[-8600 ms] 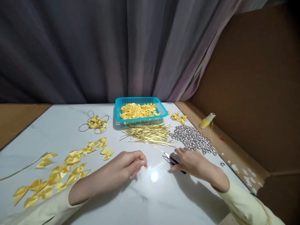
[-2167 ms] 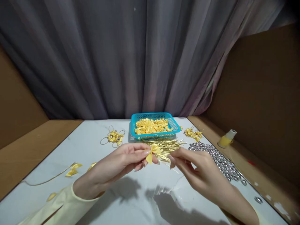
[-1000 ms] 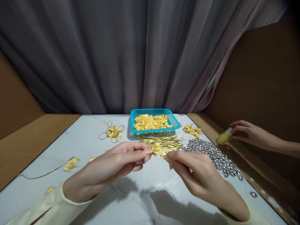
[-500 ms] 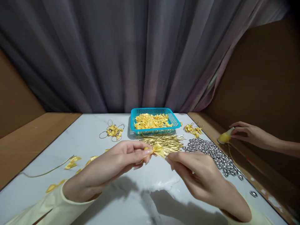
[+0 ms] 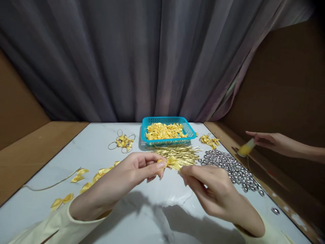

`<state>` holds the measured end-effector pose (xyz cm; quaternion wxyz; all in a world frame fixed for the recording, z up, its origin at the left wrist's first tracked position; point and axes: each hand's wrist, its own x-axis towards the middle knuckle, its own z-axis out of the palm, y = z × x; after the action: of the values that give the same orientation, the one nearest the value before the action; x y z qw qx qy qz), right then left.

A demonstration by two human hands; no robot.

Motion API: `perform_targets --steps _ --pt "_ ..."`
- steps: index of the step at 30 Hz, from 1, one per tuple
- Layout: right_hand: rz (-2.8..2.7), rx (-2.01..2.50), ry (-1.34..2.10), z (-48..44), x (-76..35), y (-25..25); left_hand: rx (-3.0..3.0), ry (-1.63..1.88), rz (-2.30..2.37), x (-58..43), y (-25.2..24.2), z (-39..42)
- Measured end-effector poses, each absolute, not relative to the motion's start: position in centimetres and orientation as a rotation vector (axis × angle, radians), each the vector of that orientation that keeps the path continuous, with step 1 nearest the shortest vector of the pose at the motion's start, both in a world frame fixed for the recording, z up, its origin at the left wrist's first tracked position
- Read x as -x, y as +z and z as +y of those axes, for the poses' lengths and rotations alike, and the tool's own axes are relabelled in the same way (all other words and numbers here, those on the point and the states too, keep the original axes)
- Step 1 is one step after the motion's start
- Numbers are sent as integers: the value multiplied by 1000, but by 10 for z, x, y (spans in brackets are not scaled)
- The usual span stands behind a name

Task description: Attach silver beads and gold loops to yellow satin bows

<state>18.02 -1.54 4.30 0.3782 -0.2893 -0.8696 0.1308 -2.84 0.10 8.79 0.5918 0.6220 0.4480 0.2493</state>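
Between my two hands is a small yellow satin bow (image 5: 173, 162). My left hand (image 5: 138, 169) pinches it near its knot, thumb on top, and covers its left part. My right hand (image 5: 210, 186) is closed in a pinch at the bow's right tip; the exact contact is partly hidden by the fingers. Just beyond my fingers lies a bundle of gold twist ties (image 5: 181, 154). More yellow bows (image 5: 101, 173) lie on the table by my left forearm, some partly covered by it.
A blue basket (image 5: 169, 139) of yellow bows stands at the back. Silver beads (image 5: 231, 167) spread at right. Bows with gold loops (image 5: 124, 142) lie back left, and another cluster (image 5: 209, 140) back right. A co-worker's hand (image 5: 276, 144) is near a yellow-and-white spool (image 5: 246, 149) beyond the right edge.
My hands keep nearly the same hold on the bow. At the right, the co-worker's hand and the spool have shifted slightly, and its fingers are straighter.
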Motion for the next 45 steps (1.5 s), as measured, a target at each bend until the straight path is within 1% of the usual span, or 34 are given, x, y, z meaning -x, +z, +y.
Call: perform_targets --steps 6,10,14,18,29,36,41,45 --pt "-2156 759 449 -16 -177 38 -1503 690 1120 26 81 -3" --pt "-2100 765 482 -12 -173 40 -1409 723 1096 27 77 -2" --pt "-2062 788 505 -6 -171 42 -1233 696 989 29 72 2" --pt "-2058 782 529 -3 -171 41 -1189 663 911 32 69 6" --pt "-2077 748 536 -7 -171 44 -1352 576 1023 35 76 6" --pt "-2082 757 566 -7 -169 38 -1406 574 1038 30 72 4" --pt "-2066 773 541 -7 -165 36 -1422 602 1057 28 64 3" --pt "-2064 758 398 -7 -163 30 -1472 671 1067 27 62 3"
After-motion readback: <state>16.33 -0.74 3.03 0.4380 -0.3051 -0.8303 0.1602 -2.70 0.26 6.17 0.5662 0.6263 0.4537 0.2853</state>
